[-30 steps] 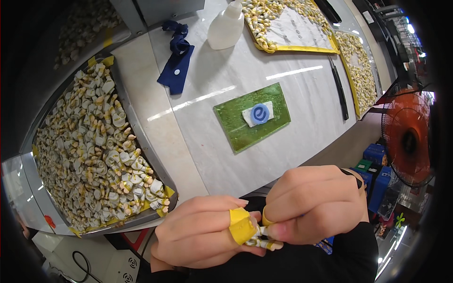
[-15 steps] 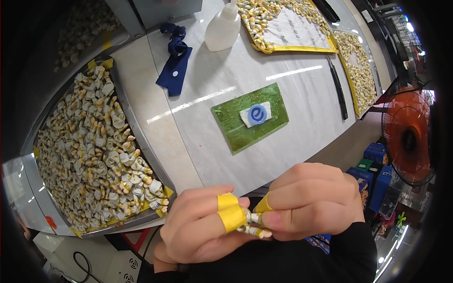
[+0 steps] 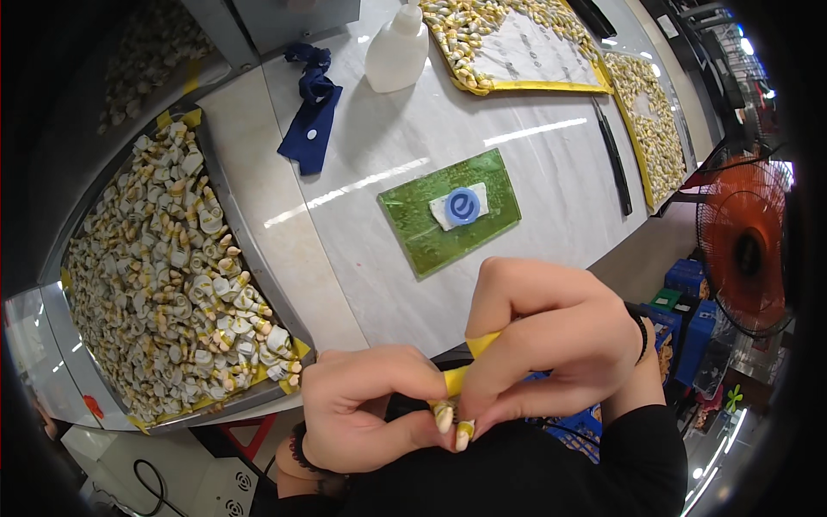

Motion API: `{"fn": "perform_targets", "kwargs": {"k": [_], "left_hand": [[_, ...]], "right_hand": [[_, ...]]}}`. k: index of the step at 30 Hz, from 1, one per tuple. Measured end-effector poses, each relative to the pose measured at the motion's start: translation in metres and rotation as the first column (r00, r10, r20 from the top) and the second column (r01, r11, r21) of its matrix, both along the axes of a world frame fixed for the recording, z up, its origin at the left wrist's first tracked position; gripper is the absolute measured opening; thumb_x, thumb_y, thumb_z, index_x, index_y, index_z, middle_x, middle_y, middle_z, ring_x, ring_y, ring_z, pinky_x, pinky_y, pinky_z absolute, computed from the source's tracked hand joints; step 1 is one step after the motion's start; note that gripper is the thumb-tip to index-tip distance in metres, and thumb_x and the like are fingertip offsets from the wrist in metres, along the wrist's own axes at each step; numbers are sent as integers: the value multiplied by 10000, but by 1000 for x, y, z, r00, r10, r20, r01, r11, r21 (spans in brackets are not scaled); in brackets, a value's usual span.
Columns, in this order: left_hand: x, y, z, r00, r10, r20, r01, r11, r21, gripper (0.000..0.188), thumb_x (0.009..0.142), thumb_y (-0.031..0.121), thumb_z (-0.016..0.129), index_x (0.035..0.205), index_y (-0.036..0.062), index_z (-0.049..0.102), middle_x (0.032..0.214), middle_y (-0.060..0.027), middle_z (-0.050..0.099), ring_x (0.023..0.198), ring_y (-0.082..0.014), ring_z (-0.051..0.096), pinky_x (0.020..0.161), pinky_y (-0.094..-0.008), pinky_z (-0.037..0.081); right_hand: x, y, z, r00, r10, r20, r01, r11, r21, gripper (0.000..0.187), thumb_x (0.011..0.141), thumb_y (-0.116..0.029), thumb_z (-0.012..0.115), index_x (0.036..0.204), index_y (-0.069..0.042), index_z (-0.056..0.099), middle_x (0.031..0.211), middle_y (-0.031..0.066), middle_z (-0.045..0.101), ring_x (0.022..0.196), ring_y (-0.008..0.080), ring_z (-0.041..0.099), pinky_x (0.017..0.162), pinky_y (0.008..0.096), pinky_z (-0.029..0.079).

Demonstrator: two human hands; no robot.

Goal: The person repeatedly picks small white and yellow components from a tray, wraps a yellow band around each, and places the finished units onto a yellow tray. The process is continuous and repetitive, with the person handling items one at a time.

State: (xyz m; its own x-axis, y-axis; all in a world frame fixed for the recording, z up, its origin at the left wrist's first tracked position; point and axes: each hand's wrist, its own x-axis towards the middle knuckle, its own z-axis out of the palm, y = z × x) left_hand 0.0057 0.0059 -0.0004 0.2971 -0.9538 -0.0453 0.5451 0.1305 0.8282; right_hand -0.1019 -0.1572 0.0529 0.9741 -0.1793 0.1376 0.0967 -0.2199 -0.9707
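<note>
- The left hand (image 3: 366,405) and the right hand (image 3: 556,345) meet low in the middle of the frame.
- Between their tips is a small figurine part (image 3: 464,433), white and gold with pale ends. Two little ends poke down. I can't tell if they belong to one part or two.
- The left thumb and pointer finger are closed in a pinch on it. The right ones look pinched on it too, though the hand hides some of that grip.
- My guess is that the step in hand is fixing or turning this part with the fingers. The next move seems to call for a soft, steady pinch from both hands, because such a thin bit could slip or snap.
- Half a second ago, the part lies more sideways, with its ends to the right. Now the ends point to the bottom of the frame.
- The right knuckles sit higher now. Less yellow tape (image 3: 455,382) shows on the left fingers, and a dark beaded bracelet (image 3: 299,448) shows on the left wrist.
- The heap of figurine parts (image 3: 164,267) at the left looks the same, and so does the blue disc (image 3: 463,206) on the green plate (image 3: 418,246) in the middle.
</note>
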Motion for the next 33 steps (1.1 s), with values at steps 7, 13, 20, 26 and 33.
{"fn": "perform_targets", "kwargs": {"k": [7, 13, 20, 26, 33], "left_hand": [[9, -3, 10, 974, -222, -51, 225, 972, 62, 145, 698, 41, 754, 799, -9, 663, 746, -85, 661, 681, -153, 637, 619, -236, 477], [6, -8, 12, 976, -219, 20, 218, 975, 48, 121, 723, 56, 725, 735, -30, 641, 695, -98, 650, 616, -136, 611, 576, -233, 473], [6, -8, 13, 975, -222, 21, 219, 972, 85, 173, 716, 84, 741, 708, -48, 631, 672, -105, 646, 600, -132, 604, 568, -238, 479], [9, -8, 11, 967, -253, 23, 249, 962, 112, 193, 705, 78, 756, 744, -64, 630, 698, -116, 649, 657, -163, 623, 621, -269, 495], [8, -7, 8, 967, -252, 48, 249, 967, 54, 208, 718, 64, 747, 889, -5, 651, 808, -81, 674, 724, -129, 650, 645, -220, 485]], "right_hand": [[1, -3, 3, 990, 137, -25, -137, 991, 16, 154, 661, -130, 771, 714, -53, 649, 691, 39, 515, 600, 174, 501, 498, 272, 383], [-1, -3, 7, 985, 160, -71, -155, 986, 65, 152, 659, -105, 763, 703, -33, 636, 676, 53, 535, 601, 187, 510, 500, 280, 391], [-2, -3, 7, 982, 155, -105, -146, 985, 90, 142, 661, -89, 757, 696, -30, 633, 680, 54, 545, 608, 191, 513, 507, 282, 393], [-4, -3, 1, 989, 130, -68, -126, 990, 66, 147, 652, -97, 762, 690, -33, 635, 675, 49, 545, 607, 184, 512, 506, 283, 390], [-5, -4, 0, 996, 79, -32, -78, 996, 43, 168, 629, -129, 789, 658, -49, 644, 668, 37, 539, 585, 168, 503, 480, 262, 363]]}}
